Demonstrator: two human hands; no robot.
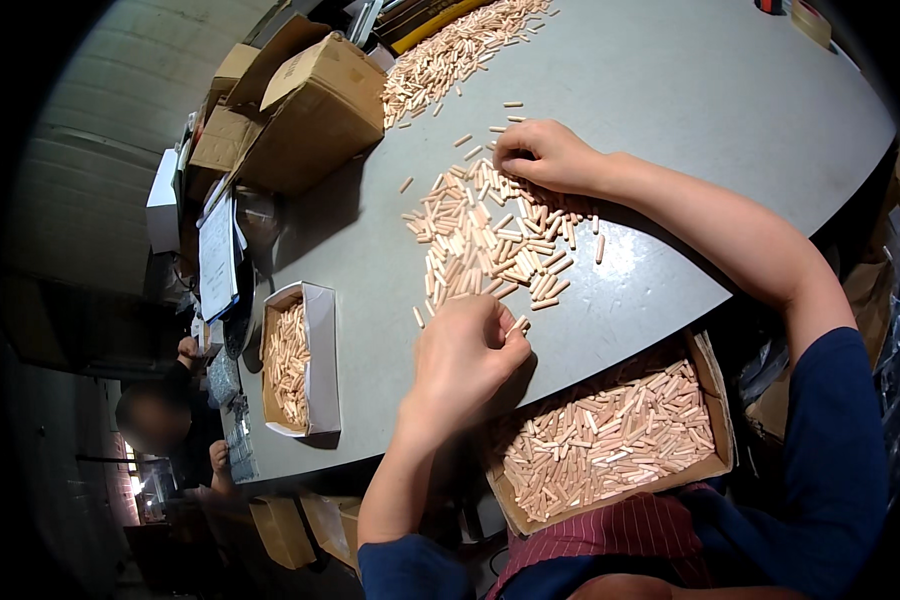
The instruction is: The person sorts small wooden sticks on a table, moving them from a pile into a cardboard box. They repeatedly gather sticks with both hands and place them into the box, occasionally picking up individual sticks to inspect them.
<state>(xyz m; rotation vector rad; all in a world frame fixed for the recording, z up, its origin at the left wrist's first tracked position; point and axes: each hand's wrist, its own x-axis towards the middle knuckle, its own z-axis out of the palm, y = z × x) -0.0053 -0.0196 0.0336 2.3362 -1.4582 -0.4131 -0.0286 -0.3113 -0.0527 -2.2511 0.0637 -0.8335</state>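
1. Landmark: the grey table (670, 90), a smooth, matte, curved slab. Everything below is placed against it.
2. Far left, off the table's edge, another person sits low; the face is blurred and their hands are too small to read.
3. On the table's left part lies a small white box (310, 360), thin card with a brown inside, part-filled with pale wooden dowels. It sits close to the table's rim, so a knock could likely tip it off.
4. Behind it, at the table's far left corner, stand brown cardboard cartons (310, 110), creased and open-flapped.
5. The left hand (465, 355) rests on the table near its front edge, fingers pinched narrowly on one dowel (518, 325). Risk: the peg is short, round and smooth, so a loose pinch could let it roll away.
6. At the table's middle lies the loose dowel pile (490, 235): short, light-coloured cylinders with fluted sides, scattered at all angles. A sweep of a wrist would probably send some rolling over the front edge.
7. The right hand (545, 155) lies on the pile's far side, fingers curled down among the pegs; I cannot tell whether it grips any.
8. Below the table's front edge, on the lap, a shallow cardboard tray (715, 400) holds many dowels. It tilts slightly and could spill if the knees shift.
9. A second heap of dowels (460, 50) lies at the table's far side.
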